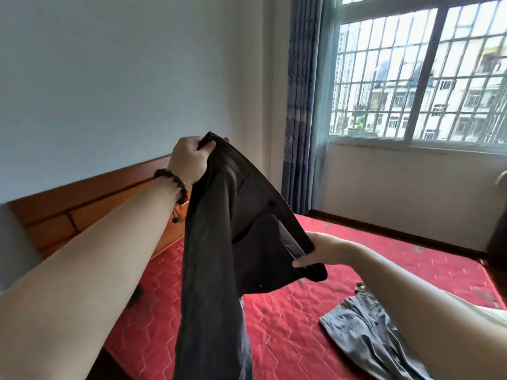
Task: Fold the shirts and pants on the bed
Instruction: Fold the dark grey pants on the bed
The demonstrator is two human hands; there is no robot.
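I hold a pair of dark grey pants (216,242) up in the air over the bed. My left hand (189,157) grips one end of the waistband, raised high. My right hand (318,252) pinches the other end of the waistband, lower and to the right. The legs hang straight down past the bottom of the view. A crumpled grey garment (365,330) lies on the red quilted mattress (301,338) under my right forearm.
A wooden headboard (90,198) runs along the left wall. A blue curtain (301,105) hangs beside a barred window (419,72) at the far right. Something dark stands at the right edge (498,242).
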